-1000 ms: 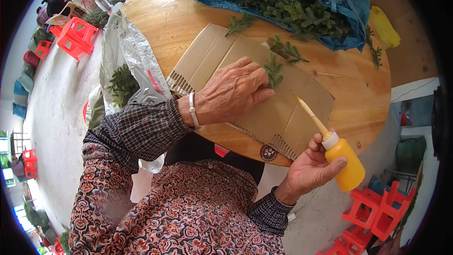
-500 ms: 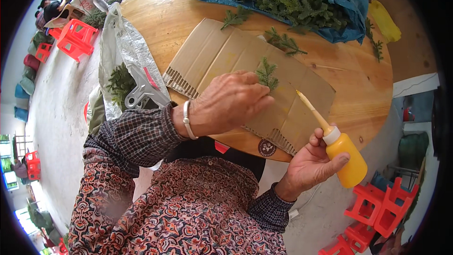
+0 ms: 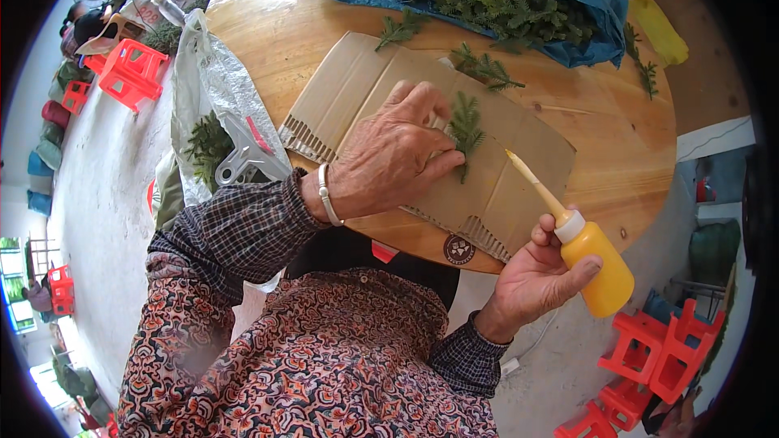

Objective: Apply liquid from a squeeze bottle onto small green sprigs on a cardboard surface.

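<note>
My left hand [image 3: 396,146], a pale bracelet at its wrist, is over the cardboard sheet [image 3: 365,73]. Its fingers are apart, with the thumb tip right beside the stem of a small green fir sprig [image 3: 466,123]. That sprig appears to lie on the cardboard. In my right hand [image 3: 535,280] is a yellow squeeze bottle [image 3: 599,272] with a white collar and a long tapered nozzle. The nozzle slants up and left, its tip over the cardboard to the right of the sprig.
At the table's far side, a blue bag [image 3: 596,4] bulges with fir branches. More sprigs [image 3: 487,67] lie between bag and cardboard. A grey plastic tool [image 3: 243,150] rests at the left by a white sack [image 3: 215,73]. Red stools [image 3: 134,73] stand on the floor.
My left hand has opened from its pinch and let go of the fir sprig, which sits slightly further right. The bottle in my right hand has barely moved.
</note>
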The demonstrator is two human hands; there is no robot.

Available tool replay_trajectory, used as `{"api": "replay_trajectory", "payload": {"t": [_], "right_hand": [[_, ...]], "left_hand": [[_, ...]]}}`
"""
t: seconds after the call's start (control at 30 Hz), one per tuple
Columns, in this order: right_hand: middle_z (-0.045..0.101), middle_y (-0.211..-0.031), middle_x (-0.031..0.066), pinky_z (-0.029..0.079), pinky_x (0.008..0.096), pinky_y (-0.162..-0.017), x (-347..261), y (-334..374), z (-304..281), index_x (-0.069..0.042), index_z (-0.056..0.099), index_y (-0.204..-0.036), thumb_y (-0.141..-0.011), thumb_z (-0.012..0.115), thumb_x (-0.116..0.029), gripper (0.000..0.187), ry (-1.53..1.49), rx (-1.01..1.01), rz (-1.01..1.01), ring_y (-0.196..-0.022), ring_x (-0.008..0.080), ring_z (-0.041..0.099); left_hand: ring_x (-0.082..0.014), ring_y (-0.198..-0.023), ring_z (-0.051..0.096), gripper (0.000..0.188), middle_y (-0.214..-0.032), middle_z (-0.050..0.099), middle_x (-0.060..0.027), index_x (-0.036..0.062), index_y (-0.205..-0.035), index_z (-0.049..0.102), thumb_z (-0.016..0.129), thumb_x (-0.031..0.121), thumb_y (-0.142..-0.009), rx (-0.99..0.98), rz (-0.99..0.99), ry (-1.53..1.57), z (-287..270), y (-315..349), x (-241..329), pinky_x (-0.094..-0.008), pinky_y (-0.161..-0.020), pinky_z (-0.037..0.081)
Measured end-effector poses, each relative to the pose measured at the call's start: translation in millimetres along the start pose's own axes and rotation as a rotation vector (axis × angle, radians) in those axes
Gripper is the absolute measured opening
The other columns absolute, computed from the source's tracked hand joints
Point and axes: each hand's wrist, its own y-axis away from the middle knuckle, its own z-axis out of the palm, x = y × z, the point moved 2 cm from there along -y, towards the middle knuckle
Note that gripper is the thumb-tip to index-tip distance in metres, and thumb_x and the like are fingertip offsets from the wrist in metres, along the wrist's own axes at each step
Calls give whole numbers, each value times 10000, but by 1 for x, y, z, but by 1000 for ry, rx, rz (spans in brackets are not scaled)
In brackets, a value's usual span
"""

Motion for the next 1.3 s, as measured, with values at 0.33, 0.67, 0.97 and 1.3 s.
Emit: {"api": "replay_trajectory", "payload": {"t": [0.33, 0.67, 0.97, 1.3], "right_hand": [[613, -1086, 172, 525, 208, -664, 3, -1, -5, -47, 483, -1237, -897, 548, -490, 563, 4, 44, 10, -745, 188, 656], [612, -1080, 165, 523, 210, -663, 1, -2, -3, -52, 476, -1230, -901, 552, -466, 534, 0, 21, 34, -751, 187, 651], [584, -1102, 180, 492, 249, -639, 5, -3, 23, -47, 416, -1259, -882, 583, -300, 484, 219, -62, -59, -739, 223, 623], [580, -1096, 183, 489, 258, -634, 10, 1, 39, -46, 411, -1249, -858, 591, -246, 474, 281, -114, -51, -728, 230, 620]], "left_hand": [[-231, -944, 491, 150, -1045, 547, -74, 24, -709, 624, 613, 144, -799, 116, 240, -135, 13, -6, -3, -312, -818, 439], [-254, -1002, 524, 207, -1157, 568, -75, 21, -1004, 631, 625, 137, -834, 6, 117, -50, 21, -4, -8, -329, -855, 448], [-218, -969, 497, 239, -1054, 552, -64, 71, -1026, 635, 617, 217, -837, 28, 106, -170, 20, 0, -14, -329, -810, 378], [-221, -945, 490, 203, -1063, 543, -47, 97, -987, 616, 631, 228, -832, 52, 48, -92, 19, 1, -16, -332, -812, 375]]}}
